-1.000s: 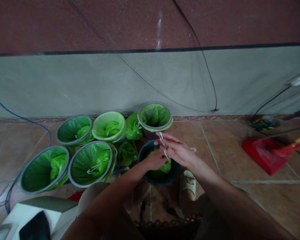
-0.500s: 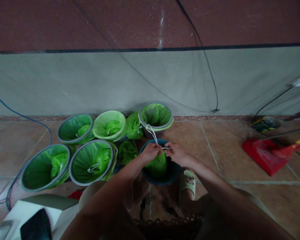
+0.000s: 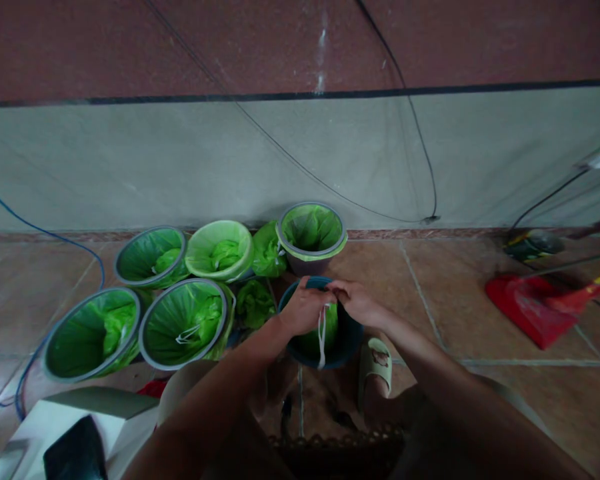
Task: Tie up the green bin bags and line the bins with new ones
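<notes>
My left hand [image 3: 304,309] and my right hand [image 3: 357,301] meet over a dark blue bucket [image 3: 350,340] on the tiled floor. Both hands are closed on the white drawstring [image 3: 322,337] of a bunched green plastic bag [image 3: 330,323] that sits inside the bucket. A loop of the string hangs down between the hands toward the bucket's near rim. My forearms reach in from the bottom of the view.
Several buckets lined with green bags [image 3: 183,325] stand to the left and one [image 3: 311,233] just behind, against the wall. A red dustpan [image 3: 527,308] lies at the right. Cables run along the wall and floor. A slippered foot [image 3: 375,363] rests beside the bucket.
The hands came down from above the bucket onto the bag. The drawstring, earlier stretched up and back, now hangs down between the hands.
</notes>
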### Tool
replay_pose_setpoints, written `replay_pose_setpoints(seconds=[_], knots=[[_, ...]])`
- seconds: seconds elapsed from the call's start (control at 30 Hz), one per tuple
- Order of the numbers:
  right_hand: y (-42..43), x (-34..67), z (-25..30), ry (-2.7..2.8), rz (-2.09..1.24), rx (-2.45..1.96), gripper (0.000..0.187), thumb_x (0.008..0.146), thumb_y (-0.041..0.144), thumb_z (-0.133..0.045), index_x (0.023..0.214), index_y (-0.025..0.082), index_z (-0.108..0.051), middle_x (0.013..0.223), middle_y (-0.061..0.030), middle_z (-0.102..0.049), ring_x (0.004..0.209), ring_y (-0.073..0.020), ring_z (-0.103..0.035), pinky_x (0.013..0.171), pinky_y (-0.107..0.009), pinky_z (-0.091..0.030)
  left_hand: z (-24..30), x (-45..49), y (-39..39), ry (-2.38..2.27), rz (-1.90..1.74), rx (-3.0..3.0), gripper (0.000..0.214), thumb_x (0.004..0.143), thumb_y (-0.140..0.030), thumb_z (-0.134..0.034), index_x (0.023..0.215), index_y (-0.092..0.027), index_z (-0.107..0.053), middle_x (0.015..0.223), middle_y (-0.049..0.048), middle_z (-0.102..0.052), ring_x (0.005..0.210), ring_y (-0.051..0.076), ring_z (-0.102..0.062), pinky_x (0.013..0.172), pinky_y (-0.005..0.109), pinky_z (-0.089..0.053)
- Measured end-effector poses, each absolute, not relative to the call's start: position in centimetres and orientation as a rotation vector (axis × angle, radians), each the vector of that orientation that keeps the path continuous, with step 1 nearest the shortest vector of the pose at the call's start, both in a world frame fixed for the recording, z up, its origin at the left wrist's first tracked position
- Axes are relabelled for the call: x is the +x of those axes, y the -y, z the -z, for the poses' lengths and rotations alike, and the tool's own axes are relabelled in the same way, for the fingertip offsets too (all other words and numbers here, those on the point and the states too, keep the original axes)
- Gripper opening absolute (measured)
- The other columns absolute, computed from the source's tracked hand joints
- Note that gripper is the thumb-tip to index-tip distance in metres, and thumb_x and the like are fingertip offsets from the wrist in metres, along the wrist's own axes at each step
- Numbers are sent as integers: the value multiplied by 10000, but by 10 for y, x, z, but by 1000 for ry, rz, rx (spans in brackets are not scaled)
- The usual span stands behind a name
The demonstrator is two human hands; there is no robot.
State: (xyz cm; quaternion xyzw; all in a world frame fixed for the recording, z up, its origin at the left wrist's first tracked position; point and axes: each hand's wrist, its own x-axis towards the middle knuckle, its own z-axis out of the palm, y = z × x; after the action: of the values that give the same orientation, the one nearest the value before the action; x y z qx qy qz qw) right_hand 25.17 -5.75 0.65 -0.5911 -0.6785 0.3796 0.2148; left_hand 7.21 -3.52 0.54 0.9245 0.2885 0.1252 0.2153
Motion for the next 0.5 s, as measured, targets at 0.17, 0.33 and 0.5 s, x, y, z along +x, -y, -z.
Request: replay_pose_setpoints(seconds=[0.17,0.33,0.5], knots=[[53,248,4,1726,-1322,-1440,286,729,142,-475,855,208,-723,819,-19,-715,762,-172,-625,713,-289,-474,-8,72,39,-829,-389,2703,189,863,-145,-495,955,-180,-656,833,59,-712,819,199,-653,1119,487,-223],[53,248,14,1495,-1479,-1503,182,616,151,-523,722,185,-667,649,11,-621,597,-119,-526,544,-222,-412,-6,73,42,-836,-503,2744,178,921,-210,-486,920,-177,-660,849,84,-697,852,207,-643,967,405,-412],[57,248,0,1366,-1661,-1444,189,637,214,-575,798,180,-666,715,15,-617,654,-113,-544,556,-207,-426,-4,72,43,-904,-646,2650,196,933,-210,-475,967,-182,-667,1019,90,-681,924,186,-636,853,302,-476]])
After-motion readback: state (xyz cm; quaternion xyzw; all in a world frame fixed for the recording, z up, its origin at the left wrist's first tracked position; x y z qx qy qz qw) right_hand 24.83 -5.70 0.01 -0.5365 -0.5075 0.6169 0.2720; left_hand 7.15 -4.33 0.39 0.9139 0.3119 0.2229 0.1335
